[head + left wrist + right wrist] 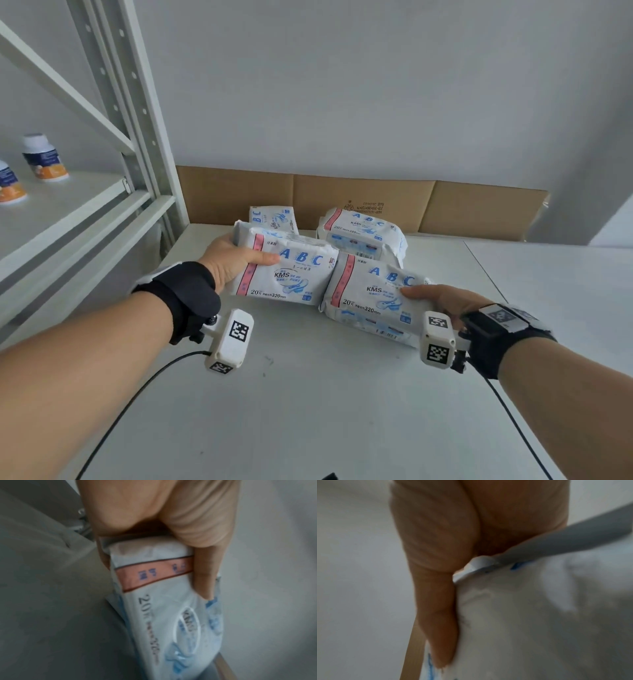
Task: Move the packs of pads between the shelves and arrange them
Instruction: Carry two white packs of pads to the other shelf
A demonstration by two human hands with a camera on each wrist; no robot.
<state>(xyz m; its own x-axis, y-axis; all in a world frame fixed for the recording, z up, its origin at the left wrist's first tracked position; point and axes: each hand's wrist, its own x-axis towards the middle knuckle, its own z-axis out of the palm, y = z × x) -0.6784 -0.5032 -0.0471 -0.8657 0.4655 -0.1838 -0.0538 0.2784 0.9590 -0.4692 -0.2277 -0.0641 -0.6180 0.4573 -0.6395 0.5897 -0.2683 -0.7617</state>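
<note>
Several white packs of pads with blue "ABC" print and a pink stripe are over a white shelf board (308, 394). My left hand (236, 260) grips one pack (291, 274) by its left end, thumb on top. In the left wrist view that pack (154, 601) is pinched between thumb and fingers. My right hand (442, 298) holds a second pack (370, 301) at its right end, thumb on top; in the right wrist view the thumb presses on this pack (530, 615). The two held packs touch side by side. Two more packs (363, 233) (272, 217) lie behind them.
A flattened cardboard sheet (376, 202) leans against the grey wall at the back. A grey metal rack upright (137, 113) stands on the left. Two bottles (44, 157) sit on its neighbouring shelf (61, 205). Black cables trail from both wrist cameras.
</note>
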